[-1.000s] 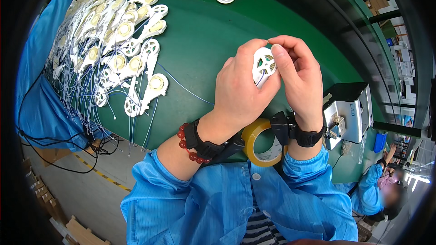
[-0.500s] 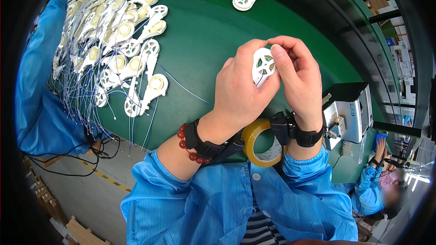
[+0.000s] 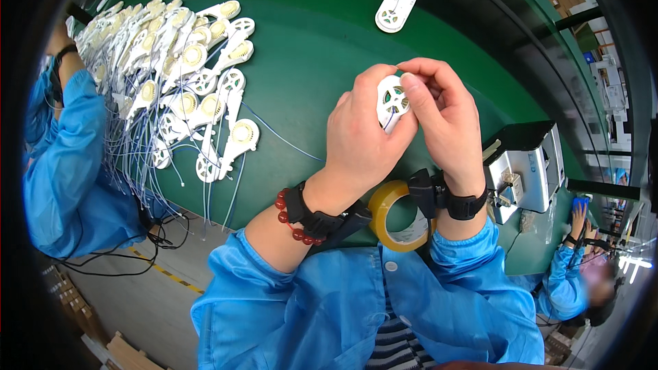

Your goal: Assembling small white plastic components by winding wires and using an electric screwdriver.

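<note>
My left hand (image 3: pixel 367 130) and my right hand (image 3: pixel 444 113) meet over the green table, both closed on one white plastic fan housing (image 3: pixel 392 98). Its round, spoked end faces up between my fingers; my left palm covers the rest. The right thumb and fingertips press on its upper right edge. A thin blue wire (image 3: pixel 284 138) runs from beside my left hand toward the pile. That pile of similar white fan housings (image 3: pixel 241 135), with cream round fans and trailing wires, lies to the left. Another white housing (image 3: pixel 397 7) lies alone at the far side.
A roll of yellow tape (image 3: pixel 381 216) stands by my wrists at the near edge. To the right is a silver-and-black machine (image 3: pixel 531 171). A co-worker's blue sleeve (image 3: pixel 75 157) reaches in beside the pile; another person (image 3: pixel 565 288) sits at far right.
My hands keep hold of the fan housing with almost the same grip. The view has shifted slightly. At left, the co-worker's arm has bent and drawn in.
</note>
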The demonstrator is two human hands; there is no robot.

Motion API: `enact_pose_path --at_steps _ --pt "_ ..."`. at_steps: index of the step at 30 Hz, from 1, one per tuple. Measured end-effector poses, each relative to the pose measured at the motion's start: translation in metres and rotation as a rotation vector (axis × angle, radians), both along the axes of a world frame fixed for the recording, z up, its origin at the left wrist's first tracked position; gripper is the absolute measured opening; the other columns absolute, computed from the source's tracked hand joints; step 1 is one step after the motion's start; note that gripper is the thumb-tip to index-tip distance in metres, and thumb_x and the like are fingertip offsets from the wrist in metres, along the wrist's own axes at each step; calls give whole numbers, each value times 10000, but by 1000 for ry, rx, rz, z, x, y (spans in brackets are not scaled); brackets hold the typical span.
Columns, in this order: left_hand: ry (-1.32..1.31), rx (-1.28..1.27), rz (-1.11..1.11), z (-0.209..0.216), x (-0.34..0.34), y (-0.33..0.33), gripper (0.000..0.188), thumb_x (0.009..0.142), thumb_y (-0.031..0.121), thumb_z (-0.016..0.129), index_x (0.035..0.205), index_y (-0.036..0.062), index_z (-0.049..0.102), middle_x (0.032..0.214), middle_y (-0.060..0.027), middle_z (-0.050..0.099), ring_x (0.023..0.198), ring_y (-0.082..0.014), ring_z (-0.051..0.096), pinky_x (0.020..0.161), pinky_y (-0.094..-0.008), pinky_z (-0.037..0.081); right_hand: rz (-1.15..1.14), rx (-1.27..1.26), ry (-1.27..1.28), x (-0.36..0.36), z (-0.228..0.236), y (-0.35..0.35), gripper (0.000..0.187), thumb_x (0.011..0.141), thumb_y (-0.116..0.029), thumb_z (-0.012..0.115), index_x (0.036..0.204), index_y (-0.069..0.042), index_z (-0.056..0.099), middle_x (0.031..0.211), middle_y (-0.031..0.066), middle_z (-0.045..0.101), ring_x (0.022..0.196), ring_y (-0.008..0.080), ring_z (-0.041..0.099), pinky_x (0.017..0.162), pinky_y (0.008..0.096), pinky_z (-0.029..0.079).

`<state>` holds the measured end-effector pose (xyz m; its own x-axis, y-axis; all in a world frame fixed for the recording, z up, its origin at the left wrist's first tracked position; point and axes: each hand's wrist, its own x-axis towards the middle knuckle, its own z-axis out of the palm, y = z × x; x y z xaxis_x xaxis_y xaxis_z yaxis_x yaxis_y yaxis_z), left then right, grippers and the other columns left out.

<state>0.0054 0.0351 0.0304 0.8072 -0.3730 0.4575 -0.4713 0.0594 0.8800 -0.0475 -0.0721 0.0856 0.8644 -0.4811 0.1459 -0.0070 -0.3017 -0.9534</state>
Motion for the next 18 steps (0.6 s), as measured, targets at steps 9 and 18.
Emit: enact_pose_path --at_steps 9,18 --pt "-24 37 -25 -15 7 -6 289 946 171 641 1185 25 572 1006 -166 574 846 -356 615 707 -432 514 33 -192 73 -13 -6 4 277 931 -153 693 1159 -11 627 989 75 680 813 132 637 708 274 525" --pt "232 -117 118 -7 31 0 292 970 140 646 1225 13 582 1104 -134 580 919 -238 609 810 -343 508 -87 -590 149 24 10 -32 450 870 -277 728 1207 -5 605 1105 188 668 948 314 667 834 411 536"
